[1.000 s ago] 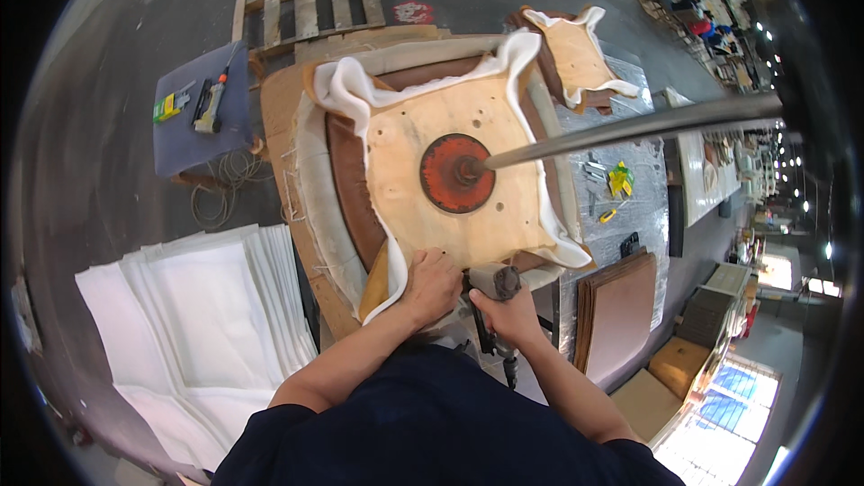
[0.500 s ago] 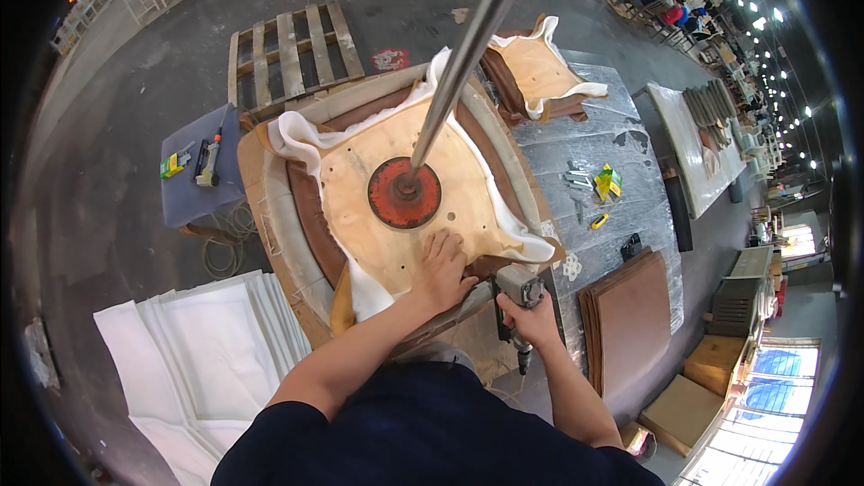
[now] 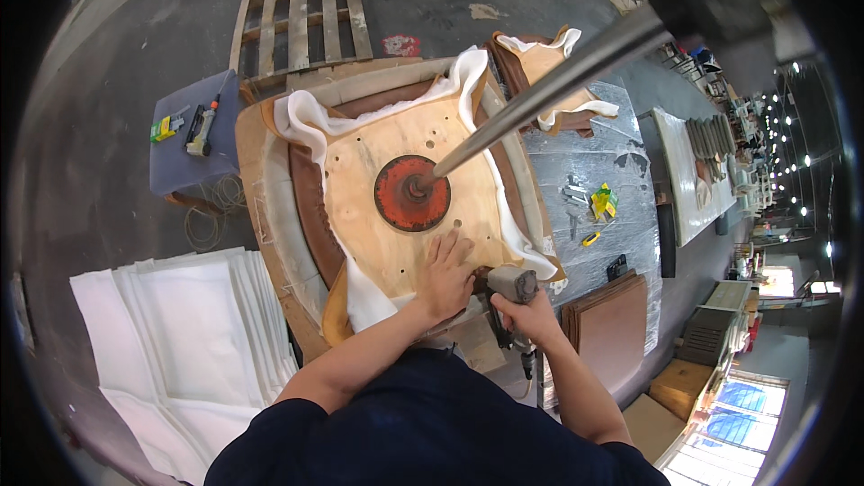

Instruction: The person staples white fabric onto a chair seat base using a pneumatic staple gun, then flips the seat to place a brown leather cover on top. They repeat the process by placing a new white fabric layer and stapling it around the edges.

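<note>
A plywood seat panel lies face up, with white padding and brown leather around its edges. A round red disc on a metal rod presses on the panel's middle. My left hand lies on the panel's near edge, fingers stretched out, thumb by the leather. My right hand grips a pneumatic staple gun, whose nose is at the near edge close to my left fingers. The exact contact at the nose is hidden.
Right of me, a plastic-covered table bears a yellow-green box, a yellow cutter and stacked brown sheets. A blue-topped stool holds another tool. White sheets lie left; a pallet stands beyond.
The staple gun has moved left and inward, its nose now at the panel's near edge beside my left hand. My left fingers have spread slightly. The view has shifted.
</note>
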{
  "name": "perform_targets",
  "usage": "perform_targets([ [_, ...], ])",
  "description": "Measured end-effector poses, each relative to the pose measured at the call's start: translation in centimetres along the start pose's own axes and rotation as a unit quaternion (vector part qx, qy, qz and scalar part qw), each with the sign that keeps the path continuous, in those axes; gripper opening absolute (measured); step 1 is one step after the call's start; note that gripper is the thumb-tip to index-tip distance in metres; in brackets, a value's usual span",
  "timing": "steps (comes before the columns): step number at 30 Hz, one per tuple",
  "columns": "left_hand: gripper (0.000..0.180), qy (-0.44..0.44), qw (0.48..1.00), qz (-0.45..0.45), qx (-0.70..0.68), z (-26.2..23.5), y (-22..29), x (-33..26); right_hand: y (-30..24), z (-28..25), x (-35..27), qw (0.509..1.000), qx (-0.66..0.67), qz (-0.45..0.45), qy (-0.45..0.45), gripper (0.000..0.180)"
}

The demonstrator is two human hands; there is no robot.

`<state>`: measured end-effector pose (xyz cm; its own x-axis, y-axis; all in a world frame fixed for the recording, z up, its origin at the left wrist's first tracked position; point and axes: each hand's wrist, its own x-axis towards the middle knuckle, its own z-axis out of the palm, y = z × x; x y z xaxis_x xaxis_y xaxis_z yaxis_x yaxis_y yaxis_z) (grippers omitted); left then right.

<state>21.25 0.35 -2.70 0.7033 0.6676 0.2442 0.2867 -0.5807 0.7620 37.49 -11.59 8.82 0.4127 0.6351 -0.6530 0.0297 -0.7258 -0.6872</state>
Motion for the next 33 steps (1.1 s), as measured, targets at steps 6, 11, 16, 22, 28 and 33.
perform_targets([
  [6, 0.017, -0.011, 0.999, -0.033, -0.010, 0.1, 0.0, 0.1, -1.8, 0.6, 0.6, 0.998, -0.059, 0.030, -0.006, 0.033],
  [11, 0.023, -0.035, 0.999, -0.025, 0.020, -0.2, -0.4, 0.5, -2.2, 1.5, 1.4, 0.993, -0.115, 0.020, 0.036, 0.036],
  [16, 0.032, -0.104, 0.991, -0.033, 0.078, -2.5, 0.6, -0.2, -2.3, 0.9, 2.0, 0.993, -0.101, 0.056, 0.029, 0.036],
  [22, 0.030, -0.096, 0.993, -0.050, 0.048, -1.3, -0.2, -1.0, -1.9, 1.0, 0.3, 0.999, -0.048, 0.016, -0.013, 0.040],
  [28, 0.024, -0.058, 0.996, -0.041, 0.052, -0.4, -0.5, -1.3, -2.9, 2.2, 0.6, 0.995, -0.100, 0.019, -0.001, 0.040],
  [33, 0.030, -0.089, 0.991, -0.051, 0.084, -2.1, -0.3, -1.2, -1.8, 2.2, 1.3, 0.995, -0.096, 0.004, 0.031, 0.036],
])
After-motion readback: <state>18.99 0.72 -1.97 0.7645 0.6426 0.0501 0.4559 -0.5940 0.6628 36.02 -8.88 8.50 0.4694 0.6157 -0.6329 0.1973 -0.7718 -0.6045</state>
